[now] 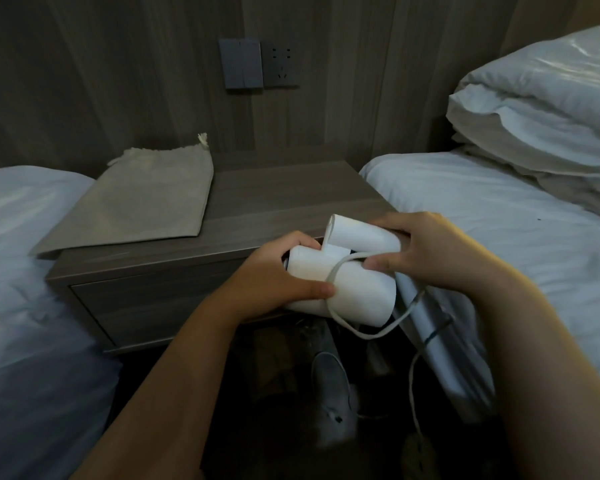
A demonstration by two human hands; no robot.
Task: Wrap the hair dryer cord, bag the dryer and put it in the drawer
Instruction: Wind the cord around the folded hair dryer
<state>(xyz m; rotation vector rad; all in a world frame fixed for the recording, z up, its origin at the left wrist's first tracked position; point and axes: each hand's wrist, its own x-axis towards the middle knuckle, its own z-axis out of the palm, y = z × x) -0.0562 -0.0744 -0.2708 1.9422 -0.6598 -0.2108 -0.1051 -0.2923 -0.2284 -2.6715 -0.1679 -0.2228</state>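
Dryer (347, 275), folded, held at 6 o'clock of the nightstand (291, 188): left hand (284, 271) clamps the smooth, likely slippery body; right hand (426, 251) pinches the limp cord (368, 332); bag (142, 199) at 10 o'clock.

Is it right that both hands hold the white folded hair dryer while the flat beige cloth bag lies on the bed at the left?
Not quite: the head view shows the flat beige cloth bag lying on the wooden nightstand, not the bed.

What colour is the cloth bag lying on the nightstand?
The cloth bag is plain beige-grey, without pattern; the head view shows it.
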